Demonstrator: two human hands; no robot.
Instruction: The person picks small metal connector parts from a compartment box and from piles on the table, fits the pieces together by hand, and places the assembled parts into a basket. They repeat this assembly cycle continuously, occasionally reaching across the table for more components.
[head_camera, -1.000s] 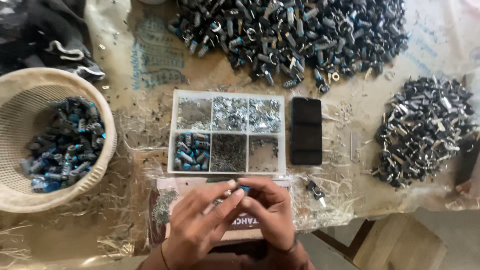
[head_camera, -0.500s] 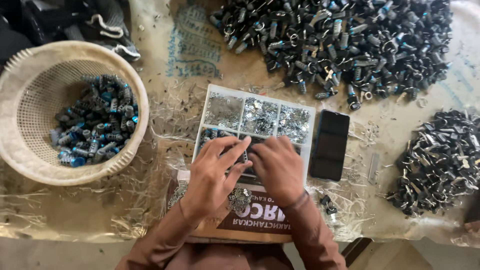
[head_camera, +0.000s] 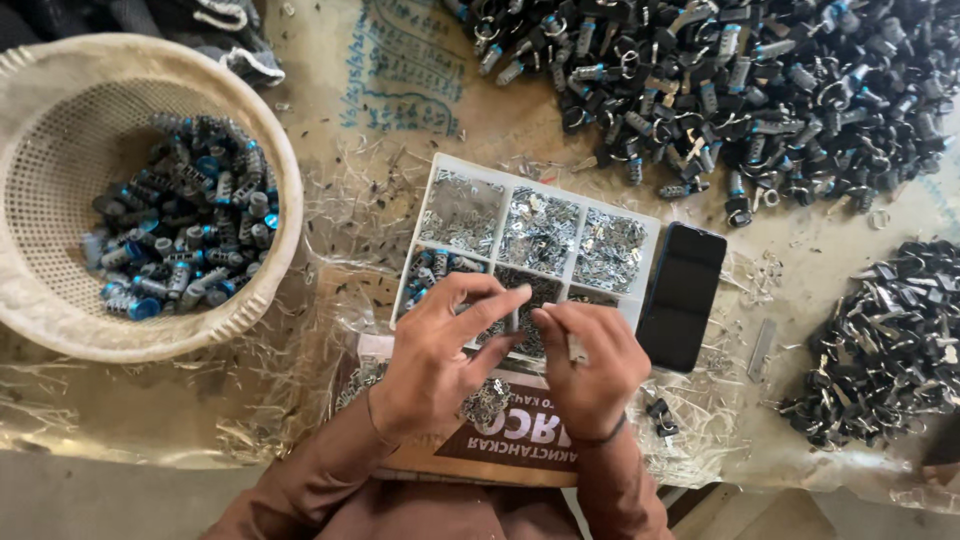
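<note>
Fingertips of both hands pinch one small metal part (head_camera: 522, 318) between them: left hand (head_camera: 440, 350) and right hand (head_camera: 590, 365) meet over the tray (head_camera: 432, 185). A second ago they worked lower, over the carton (head_camera: 520, 440); now they hover above the tray's front compartments. Basket (head_camera: 270, 150) sits left, phone (head_camera: 682, 295) right.

Both hands, left hand (head_camera: 440, 350) and right hand (head_camera: 592, 362), pinch a tiny metal part (head_camera: 522, 318) together over the white divided tray (head_camera: 535, 235), basket (head_camera: 60, 300) off left.
</note>
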